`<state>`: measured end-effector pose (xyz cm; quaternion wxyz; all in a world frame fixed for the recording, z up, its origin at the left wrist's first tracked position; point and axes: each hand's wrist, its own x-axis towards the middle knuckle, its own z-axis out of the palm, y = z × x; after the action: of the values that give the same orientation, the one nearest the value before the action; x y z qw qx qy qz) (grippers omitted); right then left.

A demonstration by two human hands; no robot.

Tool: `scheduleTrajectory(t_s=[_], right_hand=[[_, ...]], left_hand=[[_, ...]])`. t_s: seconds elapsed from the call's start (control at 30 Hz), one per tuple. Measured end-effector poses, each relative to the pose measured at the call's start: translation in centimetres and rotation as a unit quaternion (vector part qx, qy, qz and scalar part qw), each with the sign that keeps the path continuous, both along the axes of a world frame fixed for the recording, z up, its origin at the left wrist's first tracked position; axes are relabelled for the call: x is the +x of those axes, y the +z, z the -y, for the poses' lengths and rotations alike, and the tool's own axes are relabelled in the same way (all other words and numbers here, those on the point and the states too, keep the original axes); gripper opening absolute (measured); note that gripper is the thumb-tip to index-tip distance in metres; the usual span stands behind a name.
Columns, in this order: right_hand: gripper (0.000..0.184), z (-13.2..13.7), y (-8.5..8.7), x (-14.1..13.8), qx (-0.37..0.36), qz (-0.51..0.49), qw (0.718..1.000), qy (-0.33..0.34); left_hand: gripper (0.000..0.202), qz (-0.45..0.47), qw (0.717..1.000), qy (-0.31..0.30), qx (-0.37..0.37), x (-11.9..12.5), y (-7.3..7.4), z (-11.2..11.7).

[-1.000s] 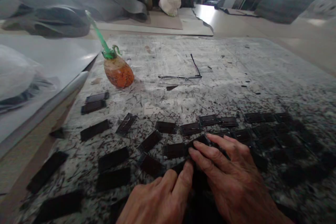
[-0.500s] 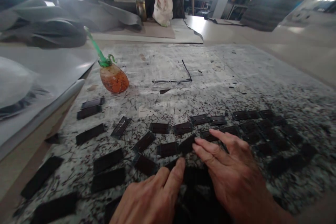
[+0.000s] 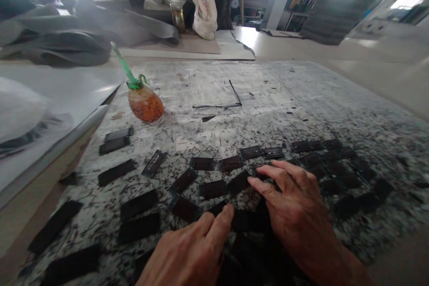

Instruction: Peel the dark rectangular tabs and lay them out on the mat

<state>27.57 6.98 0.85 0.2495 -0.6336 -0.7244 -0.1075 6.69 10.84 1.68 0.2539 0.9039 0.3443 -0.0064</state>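
Several dark rectangular strips (image 3: 203,163) lie in loose rows on a speckled work surface (image 3: 214,85), with more crowded at the right. My left hand (image 3: 186,250) is at the bottom centre, its fingertips on or beside a dark strip (image 3: 217,208). My right hand (image 3: 295,210) lies over the dark pieces to the right, its fingertips near a strip (image 3: 238,182). Neither hand visibly grips anything. Their palms and the dark mass between them hide the pieces below.
A pair of glasses (image 3: 217,107) and an orange bulb-shaped vessel with a green stem (image 3: 145,104) lie beyond the strips. Grey and white sheets (image 3: 56,94) fill the left side, past the surface's edge. A white sack (image 3: 204,11) stands at the back.
The head view has tilted up, showing more of the room. My hands have drawn slightly apart, and the strips have not visibly moved.
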Motion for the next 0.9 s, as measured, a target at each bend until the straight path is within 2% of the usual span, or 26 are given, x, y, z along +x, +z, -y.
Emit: scheduleTrajectory(t_s=[0.1, 0.3, 0.5, 0.7, 0.9], right_hand=[[0.027, -0.1, -0.2, 0.1, -0.009, 0.008, 1.000, -0.001], [0.028, -0.2, -0.2, 0.4, 0.040, -0.031, 0.999, -0.001], [0.039, -0.1, -0.5, -0.1, -0.033, -0.006, 0.997, 0.076], [0.036, 0.1, -0.5, -0.6, -0.033, -0.006, 0.997, 0.068], [0.035, 0.5, -0.1, -0.9, -0.046, -0.019, 0.993, 0.108]], left_hand=[[0.065, 0.001, 1.000, 0.004, -0.011, 0.1, 0.1, -0.1], [0.065, 0.033, 0.998, 0.031, -0.036, 0.1, 0.4, 0.0], [0.061, 0.004, 1.000, 0.012, -0.013, 0.2, 0.6, -0.1], [0.062, 0.034, 0.999, 0.025, -0.021, 0.3, 1.1, 0.0], [0.057, 0.067, 0.997, 0.033, -0.029, 0.3, 0.8, -0.1]])
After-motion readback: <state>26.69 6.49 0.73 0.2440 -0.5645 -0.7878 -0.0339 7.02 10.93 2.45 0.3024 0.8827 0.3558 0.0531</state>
